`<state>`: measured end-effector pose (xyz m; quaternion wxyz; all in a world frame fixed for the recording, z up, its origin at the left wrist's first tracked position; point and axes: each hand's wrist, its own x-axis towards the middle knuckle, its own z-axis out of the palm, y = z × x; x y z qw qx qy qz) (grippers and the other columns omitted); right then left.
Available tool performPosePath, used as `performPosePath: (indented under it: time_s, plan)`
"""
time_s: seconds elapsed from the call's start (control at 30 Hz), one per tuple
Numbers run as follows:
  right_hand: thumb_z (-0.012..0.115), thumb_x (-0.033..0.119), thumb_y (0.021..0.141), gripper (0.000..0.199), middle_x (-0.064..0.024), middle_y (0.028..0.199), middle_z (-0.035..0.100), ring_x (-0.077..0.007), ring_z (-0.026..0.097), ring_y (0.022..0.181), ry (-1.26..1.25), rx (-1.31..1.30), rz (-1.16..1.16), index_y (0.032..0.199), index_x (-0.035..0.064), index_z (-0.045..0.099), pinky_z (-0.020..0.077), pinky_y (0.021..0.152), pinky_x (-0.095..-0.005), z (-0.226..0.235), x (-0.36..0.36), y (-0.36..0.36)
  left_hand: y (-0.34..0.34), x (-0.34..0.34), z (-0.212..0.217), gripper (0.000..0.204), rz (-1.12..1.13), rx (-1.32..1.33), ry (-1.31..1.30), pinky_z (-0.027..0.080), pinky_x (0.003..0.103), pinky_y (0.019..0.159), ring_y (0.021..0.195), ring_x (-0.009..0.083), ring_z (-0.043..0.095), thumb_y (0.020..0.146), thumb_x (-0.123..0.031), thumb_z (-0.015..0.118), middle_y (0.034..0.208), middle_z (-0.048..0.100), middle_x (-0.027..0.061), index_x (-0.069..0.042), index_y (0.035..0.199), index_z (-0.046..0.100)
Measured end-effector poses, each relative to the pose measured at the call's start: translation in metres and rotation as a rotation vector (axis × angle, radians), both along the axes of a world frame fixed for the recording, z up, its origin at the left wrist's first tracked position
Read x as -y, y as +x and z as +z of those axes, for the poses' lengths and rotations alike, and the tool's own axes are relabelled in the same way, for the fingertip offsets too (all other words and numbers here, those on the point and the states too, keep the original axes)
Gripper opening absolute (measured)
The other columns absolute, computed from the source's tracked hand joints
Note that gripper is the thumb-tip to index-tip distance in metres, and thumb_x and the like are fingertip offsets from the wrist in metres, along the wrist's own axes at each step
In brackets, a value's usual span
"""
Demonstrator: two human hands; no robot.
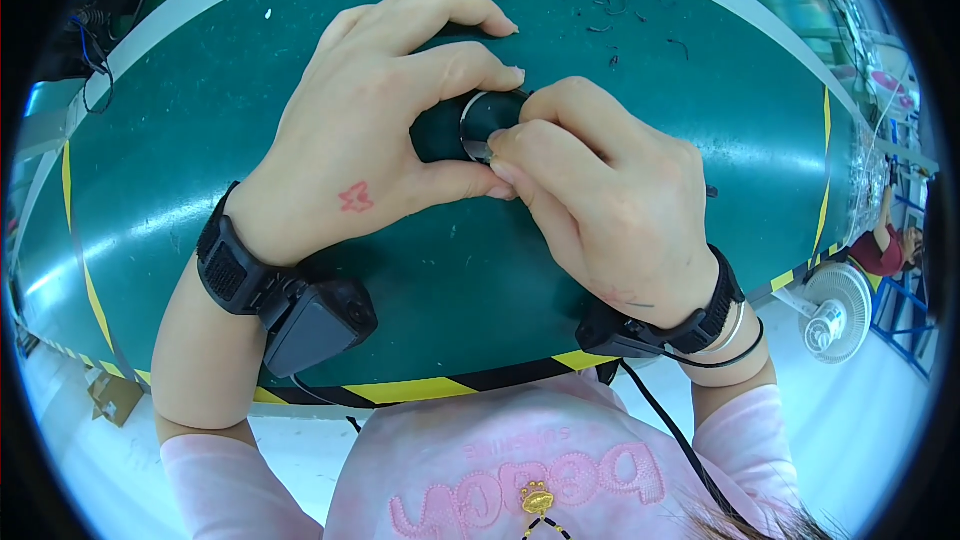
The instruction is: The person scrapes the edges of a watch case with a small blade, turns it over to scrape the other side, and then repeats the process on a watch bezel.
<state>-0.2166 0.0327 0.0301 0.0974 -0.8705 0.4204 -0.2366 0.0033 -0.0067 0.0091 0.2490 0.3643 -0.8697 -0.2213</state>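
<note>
- Centre of the green surface: here's the round black piece with its silvery rim, between both hands.
- Left hand half-curled, thumb and forefinger bracketing it, seemingly to steady it.
- Right hand in a tight pinch at the near edge, apparently for fine control; fingertips hide the exact contact.
- Black scraps lie beyond, well apart.
- Down left, a cardboard box; contents, can't tell.

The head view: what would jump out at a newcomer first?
The bare left hand and bare right hand meet mid-picture at a round black object with a silvery rim, over a glossy green tabletop. Yellow-and-black striped tape lines its near edge. A round white fan shows at far right.
</note>
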Motion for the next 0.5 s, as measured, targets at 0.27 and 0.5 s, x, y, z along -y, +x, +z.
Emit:
performPosePath:
  time_s: [0.27,0.5]
  plan:
    - [0.081,0.006,0.083,0.014,-0.0042,0.092,0.065,-0.0231,0.066,0.067,-0.028,0.045,-0.005,0.095,0.0102,0.074,0.0517,0.055,-0.0327,-0.0029,0.0047,0.0016,0.0008,0.0003,-0.0008,0.056,0.010,-0.005,-0.018,0.035,0.045,0.119,0.144,0.0309,0.050,0.067,-0.028,0.096,0.147,0.060,0.0060,-0.013,0.116,0.076]
    - [0.081,0.004,0.083,0.015,-0.0050,0.092,0.066,-0.0239,0.067,0.069,0.014,0.079,0.019,0.096,0.0096,0.074,0.0530,0.057,-0.0325,-0.0032,0.0054,-0.0012,0.0013,0.0020,0.0016,0.057,-0.014,0.023,-0.030,0.035,0.045,0.119,0.145,0.0312,0.049,0.068,-0.031,0.096,0.147,0.060,0.0062,-0.013,0.118,0.075]
